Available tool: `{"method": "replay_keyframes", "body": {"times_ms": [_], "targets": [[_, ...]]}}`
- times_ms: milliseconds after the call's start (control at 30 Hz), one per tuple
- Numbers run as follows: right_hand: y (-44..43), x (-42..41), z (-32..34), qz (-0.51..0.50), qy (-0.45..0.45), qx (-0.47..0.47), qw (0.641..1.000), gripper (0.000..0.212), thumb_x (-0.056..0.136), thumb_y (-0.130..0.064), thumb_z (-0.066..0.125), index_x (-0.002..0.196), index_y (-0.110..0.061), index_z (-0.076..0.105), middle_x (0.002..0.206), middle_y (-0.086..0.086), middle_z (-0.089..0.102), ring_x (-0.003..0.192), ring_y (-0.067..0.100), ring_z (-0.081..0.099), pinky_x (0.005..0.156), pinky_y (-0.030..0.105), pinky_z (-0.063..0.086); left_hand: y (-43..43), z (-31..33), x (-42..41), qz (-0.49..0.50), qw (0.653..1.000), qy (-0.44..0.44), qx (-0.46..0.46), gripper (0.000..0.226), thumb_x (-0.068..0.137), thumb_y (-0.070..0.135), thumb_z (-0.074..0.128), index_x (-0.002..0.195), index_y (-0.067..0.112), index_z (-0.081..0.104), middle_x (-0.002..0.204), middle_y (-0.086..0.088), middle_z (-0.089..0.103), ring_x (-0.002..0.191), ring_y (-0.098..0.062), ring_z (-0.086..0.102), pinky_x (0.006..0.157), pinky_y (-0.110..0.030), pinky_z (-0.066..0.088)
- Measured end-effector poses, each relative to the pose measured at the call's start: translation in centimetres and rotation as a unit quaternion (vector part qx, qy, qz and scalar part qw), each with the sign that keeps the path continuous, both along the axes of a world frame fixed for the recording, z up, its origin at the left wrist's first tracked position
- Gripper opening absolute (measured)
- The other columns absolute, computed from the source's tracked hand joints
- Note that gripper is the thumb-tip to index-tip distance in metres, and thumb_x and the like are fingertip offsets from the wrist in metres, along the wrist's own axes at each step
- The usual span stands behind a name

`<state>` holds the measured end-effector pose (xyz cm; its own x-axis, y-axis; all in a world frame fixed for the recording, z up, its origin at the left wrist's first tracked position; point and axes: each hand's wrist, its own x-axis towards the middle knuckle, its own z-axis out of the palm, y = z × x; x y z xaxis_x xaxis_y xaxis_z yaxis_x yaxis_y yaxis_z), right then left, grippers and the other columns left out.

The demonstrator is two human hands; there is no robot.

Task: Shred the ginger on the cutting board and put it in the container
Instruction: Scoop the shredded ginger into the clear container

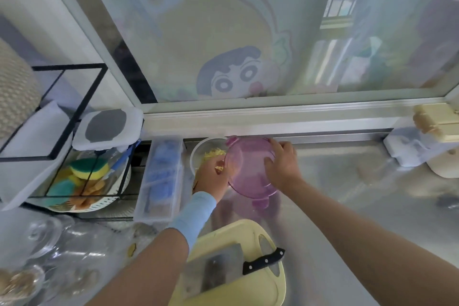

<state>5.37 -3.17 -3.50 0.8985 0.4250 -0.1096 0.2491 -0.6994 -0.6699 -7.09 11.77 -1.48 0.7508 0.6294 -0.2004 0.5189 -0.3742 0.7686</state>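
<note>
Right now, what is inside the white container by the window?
Yellow ginger shreds lie at the far side of the container. The left hand and the pink lid, held by the right hand, cover the rest.

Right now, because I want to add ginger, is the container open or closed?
Open: the right hand holds the pink lid tilted, not seated, and shredded ginger shows inside the container.

Yellow ginger shreds (214, 153) lie in the clear container (198, 146) beyond the cutting board (233, 233).
</note>
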Motion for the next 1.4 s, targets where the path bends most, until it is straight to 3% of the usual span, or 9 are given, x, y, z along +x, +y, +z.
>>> {"method": "replay_keyframes", "body": {"times_ms": [133,233,433,700,867,1000,1100,1267,1400], "targets": [[5.9,-0.3,0.6,0.072,0.017,-0.034,0.997,0.063,0.098,-0.011,0.048,0.157,-0.027,0.030,0.145,0.010,0.039,0.135,0.031,0.035,0.113,0.040,0.030,4.9,0.8,-0.5,0.042,0.996,0.056,0.064,0.019,0.095,0.026,0.047,0.087,0.030,0.064,0.081,0.005,0.064,0.071,-0.018,0.055,0.051,-0.022,0.037],[9.1,0.2,-0.1,0.102,0.020,-0.079,0.991,0.062,0.100,-0.014,0.048,0.157,-0.025,0.027,0.150,0.008,0.039,0.137,0.033,0.035,0.112,0.043,0.032,7.6,-0.5,-0.1,0.043,0.982,0.138,0.124,0.025,0.091,0.015,0.041,0.079,0.020,0.063,0.088,-0.008,0.065,0.073,-0.026,0.058,0.057,-0.027,0.041],[11.9,0.8,-2.0,0.127,-0.004,-0.159,0.979,0.059,0.103,-0.022,0.047,0.157,-0.028,0.025,0.154,-0.001,0.035,0.135,0.031,0.033,0.108,0.046,0.034,8.8,-2.6,1.4,0.020,0.954,0.254,0.156,0.033,0.090,0.002,0.048,0.119,0.008,0.062,0.121,-0.013,0.060,0.110,-0.031,0.060,0.087,-0.036,0.053],[9.6,1.5,-3.8,0.052,0.011,-0.070,0.996,0.042,0.102,-0.019,0.046,0.143,-0.025,0.052,0.138,0.007,0.049,0.127,0.030,0.044,0.103,0.040,0.041,8.6,-2.7,1.5,0.002,0.974,0.202,0.107,0.016,0.096,0.016,0.051,0.102,0.018,0.066,0.101,-0.005,0.066,0.091,-0.028,0.060,0.069,-0.029,0.043],[6.3,1.5,-4.4,0.031,0.042,-0.048,0.997,0.035,0.103,-0.020,0.046,0.136,-0.021,0.059,0.134,0.010,0.051,0.120,0.031,0.053,0.101,0.037,0.043,7.2,-3.6,0.9,0.000,0.985,0.166,0.035,0.037,0.099,0.026,0.053,0.136,0.033,0.055,0.135,0.003,0.058,0.117,-0.023,0.058,0.078,-0.020,0.039],[5.2,0.7,-4.8,0.029,0.066,-0.033,0.997,0.038,0.105,-0.019,0.043,0.142,-0.021,0.052,0.136,0.013,0.050,0.120,0.033,0.053,0.102,0.038,0.042,6.3,-3.3,0.2,-0.022,0.968,0.216,0.125,0.040,0.098,0.035,0.053,0.138,0.030,0.052,0.139,-0.003,0.053,0.119,-0.027,0.055,0.087,-0.031,0.048],[5.2,-0.2,-4.7,0.005,0.072,-0.036,0.997,0.042,0.105,-0.014,0.040,0.146,-0.014,0.044,0.140,0.016,0.046,0.124,0.035,0.049,0.101,0.038,0.039,5.5,-2.6,-0.2,0.016,0.961,0.229,0.157,0.032,0.094,0.036,0.059,0.121,0.018,0.062,0.118,-0.007,0.062,0.103,-0.026,0.062,0.081,-0.032,0.052],[5.8,-1.6,-5.1,-0.024,0.172,0.011,0.985,0.057,0.102,-0.012,0.043,0.157,-0.015,0.025,0.152,0.015,0.038,0.134,0.034,0.043,0.112,0.047,0.037,5.0,-2.2,-0.4,0.040,0.962,0.256,0.085,0.022,0.093,0.030,0.062,0.098,0.014,0.075,0.092,-0.006,0.073,0.076,-0.024,0.067,0.064,-0.026,0.053],[5.3,-1.9,-5.9,-0.083,0.234,0.107,0.963,0.058,0.101,-0.006,0.049,0.153,-0.025,0.034,0.138,0.005,0.051,0.120,0.029,0.054,0.104,0.041,0.046,3.8,-2.7,-0.9,0.109,0.975,0.188,0.036,0.018,0.093,0.020,0.061,0.084,0.016,0.076,0.077,-0.003,0.071,0.058,-0.016,0.057,0.052,-0.019,0.047]]}}
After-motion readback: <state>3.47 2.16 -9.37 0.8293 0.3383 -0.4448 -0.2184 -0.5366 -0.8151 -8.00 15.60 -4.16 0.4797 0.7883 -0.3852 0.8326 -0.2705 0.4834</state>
